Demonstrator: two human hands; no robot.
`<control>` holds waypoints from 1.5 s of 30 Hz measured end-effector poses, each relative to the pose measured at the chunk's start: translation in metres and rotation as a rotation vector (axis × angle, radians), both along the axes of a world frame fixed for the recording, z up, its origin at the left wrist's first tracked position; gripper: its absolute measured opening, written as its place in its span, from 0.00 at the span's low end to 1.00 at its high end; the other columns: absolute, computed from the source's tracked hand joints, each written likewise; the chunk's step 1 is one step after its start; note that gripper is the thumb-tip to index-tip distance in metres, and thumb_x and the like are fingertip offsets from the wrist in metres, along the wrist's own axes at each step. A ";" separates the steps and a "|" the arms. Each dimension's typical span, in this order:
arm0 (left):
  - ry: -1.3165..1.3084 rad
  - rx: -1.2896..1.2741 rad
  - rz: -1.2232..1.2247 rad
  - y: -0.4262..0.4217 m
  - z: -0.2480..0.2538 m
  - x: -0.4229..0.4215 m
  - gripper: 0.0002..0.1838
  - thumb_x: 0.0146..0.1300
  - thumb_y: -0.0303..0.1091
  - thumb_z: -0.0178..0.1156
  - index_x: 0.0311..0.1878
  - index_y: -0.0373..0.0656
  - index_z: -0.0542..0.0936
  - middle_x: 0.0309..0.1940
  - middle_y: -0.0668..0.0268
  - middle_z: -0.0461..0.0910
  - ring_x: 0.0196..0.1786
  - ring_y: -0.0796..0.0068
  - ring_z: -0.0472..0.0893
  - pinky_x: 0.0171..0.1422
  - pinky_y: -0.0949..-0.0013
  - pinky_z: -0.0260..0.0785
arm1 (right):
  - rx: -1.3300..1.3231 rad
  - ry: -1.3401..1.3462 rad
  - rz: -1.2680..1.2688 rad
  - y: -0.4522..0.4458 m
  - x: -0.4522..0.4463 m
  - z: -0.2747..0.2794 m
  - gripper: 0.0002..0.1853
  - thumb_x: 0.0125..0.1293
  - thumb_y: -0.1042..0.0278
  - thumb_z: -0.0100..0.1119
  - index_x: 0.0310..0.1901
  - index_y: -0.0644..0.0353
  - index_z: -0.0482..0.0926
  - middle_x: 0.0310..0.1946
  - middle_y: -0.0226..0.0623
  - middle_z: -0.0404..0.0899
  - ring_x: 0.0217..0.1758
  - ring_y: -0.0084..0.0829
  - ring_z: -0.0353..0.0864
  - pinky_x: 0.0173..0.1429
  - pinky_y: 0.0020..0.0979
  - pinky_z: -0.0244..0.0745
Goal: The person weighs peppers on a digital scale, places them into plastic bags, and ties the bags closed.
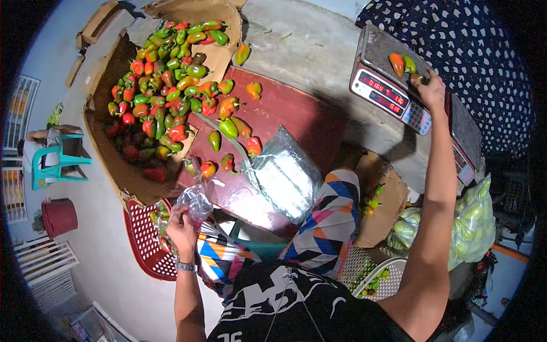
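My left hand point(181, 231), wearing a wristwatch, pinches a clear plastic bag point(195, 202) above a red perforated basket point(149, 253). My right arm reaches out to a digital scale point(379, 91) with lit red digits. On its metal pan lie an orange pepper point(396, 64) and a green pepper point(408, 64). Beside them my right hand point(431, 91) has its fingers closed round a dark pepper point(420, 80), mostly covered by the fingers. Loose peppers point(228, 129) in red, orange and green are scattered on the dark red board point(296, 108) before me.
A large cardboard box point(102, 154) full of peppers lies tipped at the left. A pack of clear bags point(286, 174) rests on the board. At right are a second scale point(464, 134) and a bulging bag of green produce point(473, 225). Someone sits on a teal chair point(48, 162) far left.
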State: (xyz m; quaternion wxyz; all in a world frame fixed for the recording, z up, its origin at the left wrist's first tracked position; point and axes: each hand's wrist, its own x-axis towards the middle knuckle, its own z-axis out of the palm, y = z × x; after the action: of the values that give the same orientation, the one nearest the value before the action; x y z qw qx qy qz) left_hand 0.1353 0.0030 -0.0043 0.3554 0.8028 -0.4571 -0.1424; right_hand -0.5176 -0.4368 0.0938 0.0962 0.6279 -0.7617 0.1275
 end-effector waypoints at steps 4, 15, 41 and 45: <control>-0.010 0.044 0.002 -0.001 0.008 -0.002 0.10 0.64 0.16 0.56 0.45 0.30 0.84 0.47 0.52 0.85 0.54 0.59 0.84 0.64 0.63 0.73 | -0.456 -0.049 0.084 0.051 0.025 0.000 0.29 0.61 0.53 0.73 0.58 0.65 0.80 0.56 0.52 0.82 0.61 0.50 0.80 0.67 0.44 0.72; 0.013 0.016 0.028 0.002 -0.001 0.001 0.16 0.60 0.18 0.54 0.48 0.33 0.86 0.48 0.50 0.86 0.53 0.57 0.85 0.64 0.62 0.73 | 0.214 -0.926 0.834 0.344 0.311 -0.118 0.06 0.60 0.72 0.70 0.38 0.56 0.84 0.33 0.38 0.85 0.32 0.35 0.85 0.38 0.37 0.79; -0.006 -0.021 0.082 0.011 -0.007 0.006 0.14 0.61 0.24 0.55 0.46 0.35 0.87 0.45 0.51 0.87 0.50 0.56 0.87 0.61 0.63 0.75 | 0.123 -0.893 0.667 0.295 0.318 -0.155 0.08 0.62 0.68 0.71 0.31 0.59 0.81 0.22 0.38 0.81 0.23 0.33 0.83 0.32 0.34 0.77; 0.002 -0.028 0.073 0.011 -0.006 0.006 0.14 0.60 0.23 0.56 0.46 0.35 0.87 0.44 0.52 0.87 0.49 0.57 0.87 0.60 0.63 0.75 | 0.204 -0.880 0.642 0.296 0.318 -0.145 0.08 0.63 0.67 0.69 0.32 0.58 0.80 0.26 0.44 0.83 0.29 0.45 0.85 0.36 0.42 0.79</control>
State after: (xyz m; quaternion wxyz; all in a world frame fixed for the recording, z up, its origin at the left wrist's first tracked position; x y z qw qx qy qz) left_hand 0.1415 0.0139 -0.0104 0.3721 0.8138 -0.4290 -0.1235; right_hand -0.1995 -0.1410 -0.0509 -0.3363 0.7220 -0.5089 0.3264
